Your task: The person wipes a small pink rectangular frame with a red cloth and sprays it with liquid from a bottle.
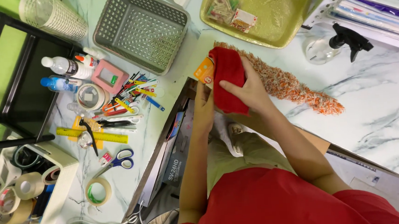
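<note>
Pressing a red cloth (pixel 227 78) with the right hand (pixel 249 93), grip spread flat over it, fingers pinning the fabric against an orange card (pixel 204 71). Steadying that card from below with the left hand (pixel 204 109), grip clasping its lower edge, likely bracing it against the rubbing. Holding both just over the edge of the marble surface (pixel 374 101), beside an orange shaggy duster (pixel 294 84). Lying well apart: grey basket (pixel 141 28), spray bottle (pixel 331 46), scissors (pixel 117 162).
</note>
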